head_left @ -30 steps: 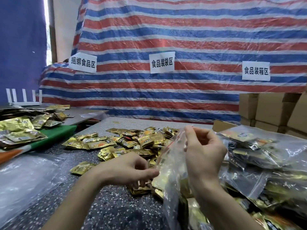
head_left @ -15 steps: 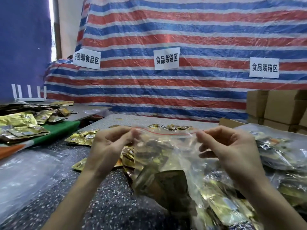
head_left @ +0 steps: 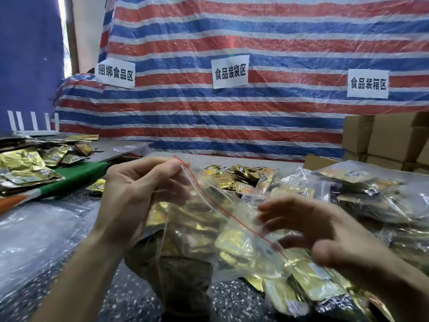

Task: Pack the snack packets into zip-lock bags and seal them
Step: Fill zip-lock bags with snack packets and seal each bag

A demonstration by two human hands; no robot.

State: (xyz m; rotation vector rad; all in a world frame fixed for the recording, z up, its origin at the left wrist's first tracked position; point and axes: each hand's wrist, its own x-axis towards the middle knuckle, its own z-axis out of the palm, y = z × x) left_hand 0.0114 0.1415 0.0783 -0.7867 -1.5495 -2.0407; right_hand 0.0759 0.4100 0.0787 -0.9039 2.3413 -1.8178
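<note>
Bkgd: red/blue/white striped tarp (head_left: 255, 31) across rear. Three white paper signs w/ black characters on it: left sign (head_left: 115, 73), ctr sign (head_left: 230, 71), right sign (head_left: 368, 83). Far rt: stacked cardboard boxes (head_left: 390, 140). Far left: blue panel (head_left: 27, 54), white rack (head_left: 32, 123) below, green board (head_left: 76, 175) nearer. Fgd: speckled tabletop (head_left: 130, 296).

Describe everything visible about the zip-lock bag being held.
The zip-lock bag is clear, crinkled plastic with a red line along its mouth, slanting down to the right. Gold snack packets fill it. The left hand pinches its upper corner; the blurred right hand is at the lower end, grip unclear. Sealed or not cannot be told.
</note>
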